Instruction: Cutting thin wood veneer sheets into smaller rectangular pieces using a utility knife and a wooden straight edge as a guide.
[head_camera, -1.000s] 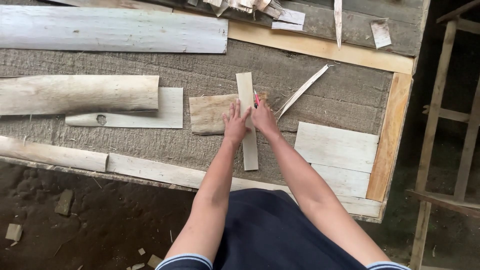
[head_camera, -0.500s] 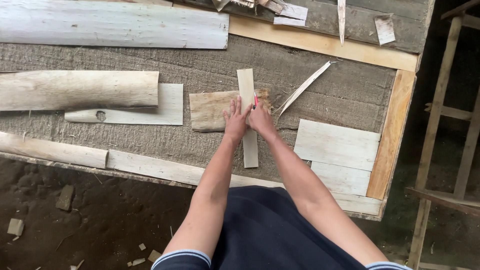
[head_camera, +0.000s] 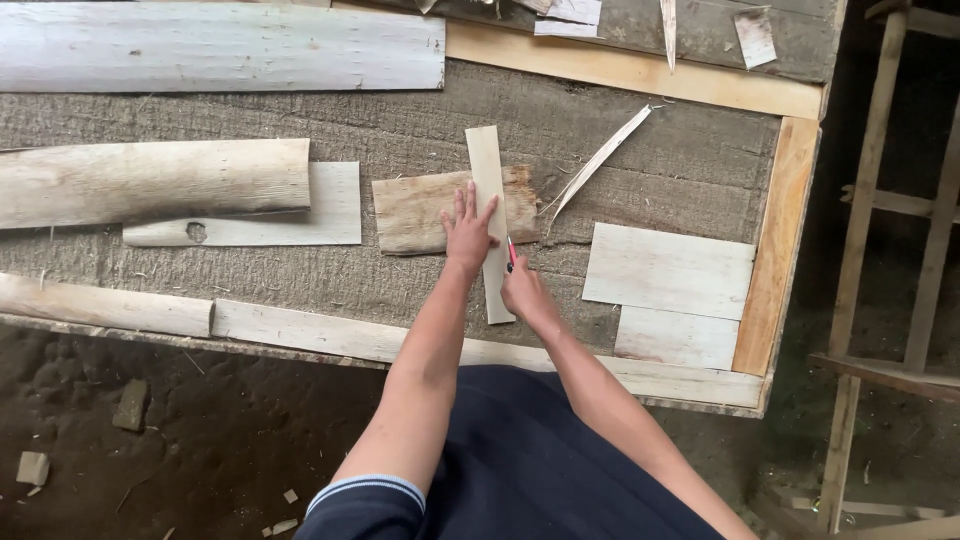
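My left hand (head_camera: 468, 226) lies flat, fingers spread, on a narrow pale wooden strip (head_camera: 487, 165) that runs away from me across a brown veneer sheet (head_camera: 420, 210). It presses the strip down on the sheet. My right hand (head_camera: 524, 294) is closed around a small red-handled knife (head_camera: 511, 252), its tip at the strip's right edge just below the brown sheet. Both rest on a rough grey worktable (head_camera: 400, 115).
Pale veneer sheets lie around: a long one (head_camera: 220, 45) at the back left, a curled one (head_camera: 150, 182) on the left, two rectangles (head_camera: 668, 270) on the right. A thin sliver (head_camera: 597, 160) lies beside the brown sheet. A wooden frame (head_camera: 880, 210) stands right of the table.
My right hand has drawn the knife toward me along the strip's right edge, from beside the brown sheet to below it. The left hand stays pressed on the strip.
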